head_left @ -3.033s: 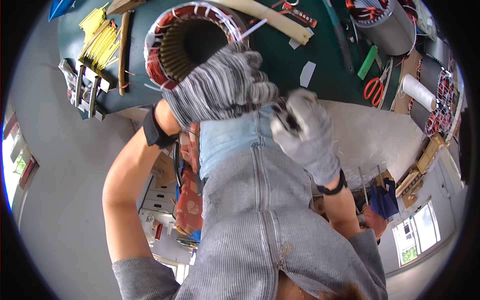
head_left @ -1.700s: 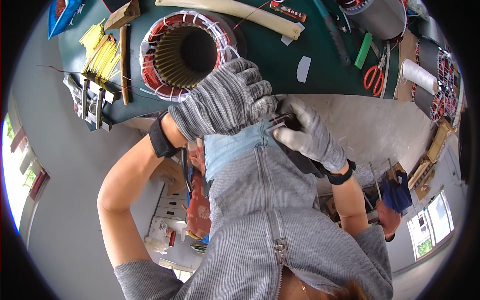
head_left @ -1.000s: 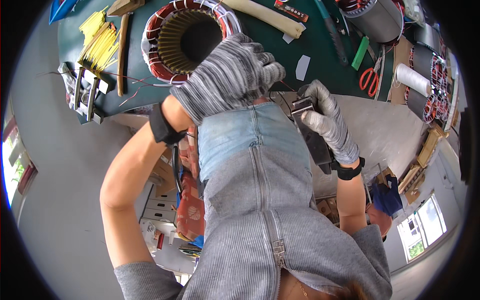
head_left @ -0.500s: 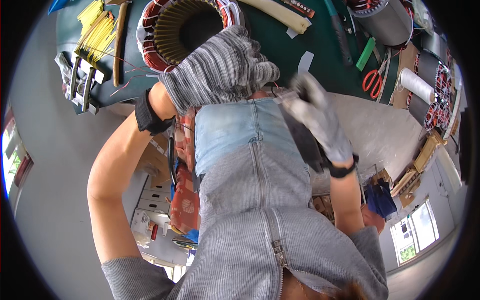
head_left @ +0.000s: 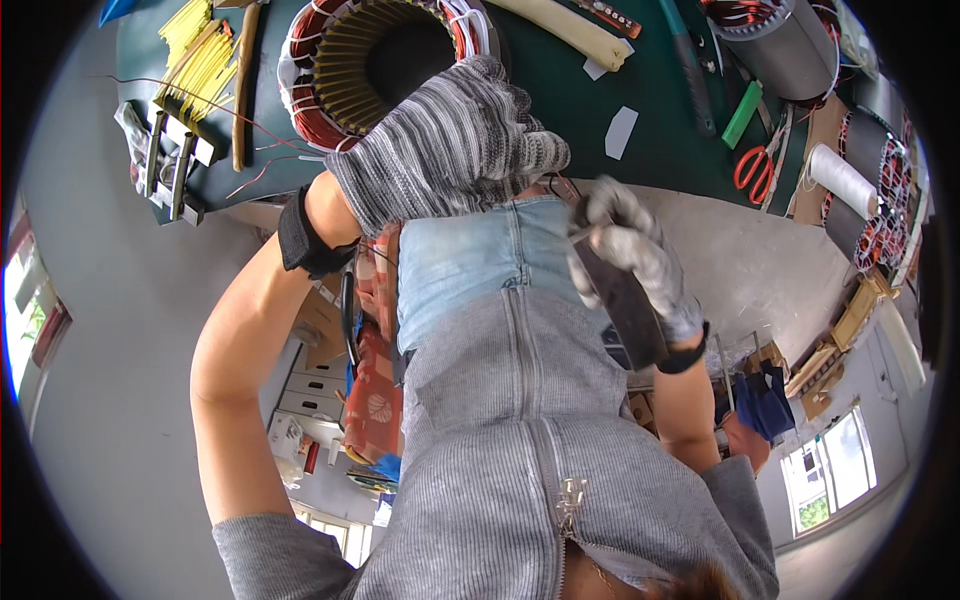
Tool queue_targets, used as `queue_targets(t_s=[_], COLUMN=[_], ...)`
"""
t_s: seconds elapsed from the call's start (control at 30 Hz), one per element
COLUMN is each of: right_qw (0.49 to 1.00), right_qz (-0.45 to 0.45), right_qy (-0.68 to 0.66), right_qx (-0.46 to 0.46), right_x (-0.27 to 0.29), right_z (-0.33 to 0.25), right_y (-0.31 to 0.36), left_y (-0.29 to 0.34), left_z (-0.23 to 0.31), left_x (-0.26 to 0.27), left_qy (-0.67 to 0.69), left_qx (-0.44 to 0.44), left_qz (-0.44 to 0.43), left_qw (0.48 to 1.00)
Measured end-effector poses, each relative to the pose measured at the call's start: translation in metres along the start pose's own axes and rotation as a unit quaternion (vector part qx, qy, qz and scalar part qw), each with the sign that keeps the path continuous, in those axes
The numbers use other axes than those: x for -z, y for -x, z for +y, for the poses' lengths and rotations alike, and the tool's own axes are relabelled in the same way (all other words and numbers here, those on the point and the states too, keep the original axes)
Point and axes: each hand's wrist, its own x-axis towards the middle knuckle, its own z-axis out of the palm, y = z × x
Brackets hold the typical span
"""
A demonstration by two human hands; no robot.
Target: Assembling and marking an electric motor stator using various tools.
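In front of me on the green table lies a ring-shaped motor stator (head_left: 300, 100) with red copper windings and white lacing. My left hand (head_left: 455, 145), in a grey striped knit glove, is closed over the stator's near edge. Thin copper wire (head_left: 566, 186) sticks out by its fingertips; the grip itself is hidden under the glove. To the right, past the table edge, my right hand (head_left: 640, 255) wears a grey and white glove. Its fingers are closed round a dark, flat, blade-like tool (head_left: 622, 300), slanting down toward my wrist.
Yellow strips (head_left: 205, 70) and a wooden stick (head_left: 241, 90) lie at left. On the right are red-handled scissors (head_left: 755, 172), a green block (head_left: 742, 115), a white thread spool (head_left: 842, 180) and another stator (head_left: 785, 55). A white paper piece (head_left: 620, 133) lies near the middle.
My right hand has turned and moved slightly down, bringing the dark flat tool into plainer view. My left hand keeps its closed grip by the stator. The whole view has shifted a little.
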Motion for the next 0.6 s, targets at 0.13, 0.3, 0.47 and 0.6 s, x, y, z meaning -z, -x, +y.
queue_targets(t_s=[0.13,0.3,0.47,0.6], right_qw=[0.988,0.995,0.996,0.995], right_qz=[0.072,-0.025,0.056,-0.023], right_qy=[0.111,-0.092,-0.063,-0.09], right_qx=[0.081,-0.036,-0.015,-0.021], right_x=[-0.02,-0.003,-0.018,-0.001], right_z=[-0.006,-0.002,-0.01,-0.002], right_y=[-0.021,-0.005,-0.031,-0.003], left_y=[-0.002,0.003,0.0,0.0], left_z=[-0.001,-0.003,-0.003,0.001], left_x=[-0.006,-0.011,-0.005,-0.003], left_qy=[0.014,0.024,-0.014,-0.004], left_qx=[-0.006,0.002,-0.014,0.015], left_qz=[0.009,0.028,0.042,0.013], left_qw=[1.0,0.999,0.999,1.0])
